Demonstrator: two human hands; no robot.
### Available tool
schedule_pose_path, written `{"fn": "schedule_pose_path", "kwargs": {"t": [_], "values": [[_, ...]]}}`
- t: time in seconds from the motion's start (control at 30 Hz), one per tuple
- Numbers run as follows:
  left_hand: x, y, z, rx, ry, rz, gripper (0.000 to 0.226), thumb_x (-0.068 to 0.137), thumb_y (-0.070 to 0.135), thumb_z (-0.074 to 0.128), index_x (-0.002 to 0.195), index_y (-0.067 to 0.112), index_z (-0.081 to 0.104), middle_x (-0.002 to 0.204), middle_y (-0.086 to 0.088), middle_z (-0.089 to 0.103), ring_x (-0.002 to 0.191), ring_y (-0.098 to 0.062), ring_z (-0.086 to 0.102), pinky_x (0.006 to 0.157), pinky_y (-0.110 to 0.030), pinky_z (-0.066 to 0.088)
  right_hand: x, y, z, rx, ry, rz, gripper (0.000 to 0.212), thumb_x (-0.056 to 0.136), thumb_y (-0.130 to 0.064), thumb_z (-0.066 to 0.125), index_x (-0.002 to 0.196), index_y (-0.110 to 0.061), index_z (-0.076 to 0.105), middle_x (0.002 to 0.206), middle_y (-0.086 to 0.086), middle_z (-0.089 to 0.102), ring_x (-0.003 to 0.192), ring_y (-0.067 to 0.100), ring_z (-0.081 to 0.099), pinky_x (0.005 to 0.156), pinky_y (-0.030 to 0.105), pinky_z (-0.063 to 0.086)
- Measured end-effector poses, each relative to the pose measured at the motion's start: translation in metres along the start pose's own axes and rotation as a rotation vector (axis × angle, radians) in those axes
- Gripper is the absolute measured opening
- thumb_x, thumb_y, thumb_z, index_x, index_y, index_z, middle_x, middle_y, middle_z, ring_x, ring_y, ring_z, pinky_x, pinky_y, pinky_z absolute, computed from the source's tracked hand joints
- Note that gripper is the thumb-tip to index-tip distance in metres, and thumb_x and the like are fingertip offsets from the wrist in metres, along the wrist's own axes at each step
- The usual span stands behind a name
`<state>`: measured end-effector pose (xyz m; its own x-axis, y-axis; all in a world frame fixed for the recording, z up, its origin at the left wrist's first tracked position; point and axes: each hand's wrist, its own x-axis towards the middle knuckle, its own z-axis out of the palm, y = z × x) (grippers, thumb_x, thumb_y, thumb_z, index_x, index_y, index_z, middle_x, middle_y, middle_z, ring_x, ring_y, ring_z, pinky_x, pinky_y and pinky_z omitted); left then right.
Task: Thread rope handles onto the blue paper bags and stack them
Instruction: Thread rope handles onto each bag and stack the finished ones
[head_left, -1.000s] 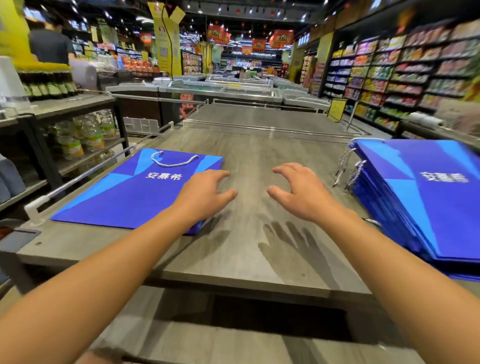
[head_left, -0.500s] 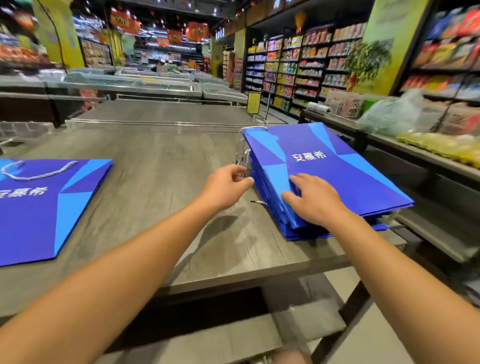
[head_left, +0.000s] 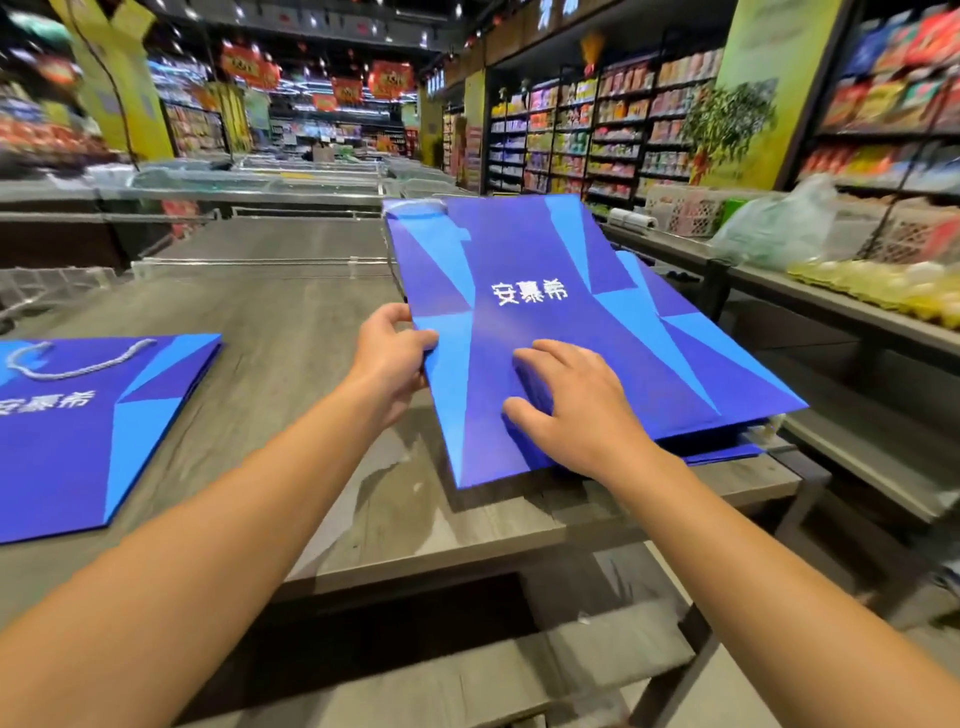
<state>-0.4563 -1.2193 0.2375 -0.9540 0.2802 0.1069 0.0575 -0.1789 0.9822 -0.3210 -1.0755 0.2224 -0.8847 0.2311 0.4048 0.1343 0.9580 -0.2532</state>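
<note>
A flat blue paper bag (head_left: 545, 322) with white characters is lifted at a tilt off the stack of blue bags (head_left: 727, 452) on the right of the grey table (head_left: 291, 338). My left hand (head_left: 392, 358) grips the bag's left edge, thumb on top. My right hand (head_left: 571, 410) holds its near end, fingers spread on the face and thumb at the lower edge. No rope handle shows on this bag. At the left lies a finished blue bag (head_left: 93, 426) with a white rope handle (head_left: 72, 358).
A clear rail (head_left: 249, 262) borders the table's far side. To the right runs a shelf counter (head_left: 810, 296) with a green plastic bag (head_left: 774, 228), baskets and yellow goods. Store aisles and freezers lie beyond.
The view swung right toward the stack. Both hands went from hovering over the table to the stack, then took the top bag and raised it, pulling it left off the pile.
</note>
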Motion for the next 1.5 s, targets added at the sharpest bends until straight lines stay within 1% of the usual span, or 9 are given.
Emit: {"fn": "schedule_pose_path", "kwargs": {"t": [0.27,0.43,0.63,0.8,0.93,1.1,1.2,1.33,1.5], "values": [[-0.007,0.039,-0.087,-0.256,0.244,0.131,0.027,0.092,-0.009,0.046,0.100,0.017,0.047,0.091,-0.005,0.067,0.067,-0.016,0.068,0.058,-0.031,0.059,0.022,-0.052,0.007,0.245,0.338,0.156,0.028,0.083,-0.037,0.065,0.102,-0.019,0.054,0.104,-0.004,0.055,0.105,0.025,0.048,0.085,0.036,0.038],[-0.020,0.049,-0.127,-0.435,0.354,0.120,0.029,0.094,-0.009,0.045,0.111,0.014,0.048,0.095,-0.006,0.066,0.079,-0.021,0.068,0.075,-0.042,0.061,0.030,-0.111,0.026,0.533,0.054,0.298,0.047,0.080,-0.054,0.064,0.102,-0.019,0.043,0.089,-0.003,0.062,0.087,0.024,0.060,0.077,0.038,0.047],[-0.033,0.045,-0.164,-0.569,0.398,0.116,0.030,0.095,-0.011,0.044,0.111,0.013,0.049,0.090,-0.004,0.065,0.082,-0.021,0.067,0.074,-0.041,0.059,0.031,-0.166,0.055,1.286,-0.062,0.464,0.059,0.084,-0.014,0.070,0.126,-0.014,0.028,0.074,-0.003,0.058,0.057,0.012,0.055,0.055,0.029,0.052],[-0.039,0.032,-0.184,-0.653,0.439,0.086,0.029,0.094,-0.014,0.042,0.092,0.014,0.048,0.093,-0.010,0.062,0.083,-0.024,0.065,0.073,-0.041,0.059,0.019,-0.183,0.067,1.573,-0.317,0.477,0.010,0.094,-0.007,0.061,0.103,-0.010,0.057,0.083,0.004,0.065,0.065,0.019,0.068,0.062,0.027,0.057],[-0.048,0.024,-0.189,-0.613,0.390,-0.019,0.025,0.095,-0.012,0.044,0.094,0.012,0.049,0.095,-0.013,0.063,0.082,-0.024,0.066,0.074,-0.041,0.058,0.026,-0.187,0.075,1.418,-0.095,0.427,0.017,0.094,0.003,0.051,0.091,-0.012,0.059,0.089,0.007,0.068,0.058,0.015,0.070,0.051,0.023,0.054],[-0.074,0.018,-0.205,-0.073,0.126,-0.335,0.010,0.096,0.011,0.057,0.102,0.003,0.059,0.091,-0.014,0.071,0.066,-0.023,0.071,0.055,-0.029,0.059,0.049,-0.159,0.077,1.275,0.026,0.464,0.028,0.089,0.007,0.046,0.098,-0.015,0.061,0.113,0.008,0.066,0.083,0.026,0.071,0.053,0.024,0.056],[-0.079,0.021,-0.215,0.293,0.085,-0.185,0.007,0.093,0.011,0.060,0.088,0.007,0.063,0.084,-0.012,0.071,0.057,-0.016,0.063,0.052,-0.024,0.052,0.057,-0.143,0.074,1.237,-0.053,0.499,0.032,0.092,0.008,0.043,0.107,-0.015,0.059,0.114,0.009,0.064,0.072,0.023,0.066,0.046,0.022,0.051],[-0.059,0.019,-0.241,0.933,0.265,0.182,0.017,0.084,0.026,0.070,0.099,0.020,0.067,0.108,0.004,0.067,0.098,-0.017,0.060,0.088,-0.033,0.045,0.062,-0.124,0.074,1.284,-0.128,0.572,0.041,0.096,0.004,0.039,0.125,-0.017,0.058,0.099,0.007,0.064,0.058,0.019,0.053,0.050,0.025,0.042],[-0.026,0.010,-0.282,1.191,0.291,0.115,0.073,0.078,0.058,0.067,0.136,0.017,0.050,0.144,-0.006,0.047,0.135,-0.029,0.039,0.111,-0.042,0.031,0.064,-0.096,0.072,1.294,-0.244,0.479,0.046,0.096,0.006,0.039,0.122,-0.024,0.062,0.090,0.004,0.066,0.058,0.018,0.048,0.046,0.024,0.033]]}}
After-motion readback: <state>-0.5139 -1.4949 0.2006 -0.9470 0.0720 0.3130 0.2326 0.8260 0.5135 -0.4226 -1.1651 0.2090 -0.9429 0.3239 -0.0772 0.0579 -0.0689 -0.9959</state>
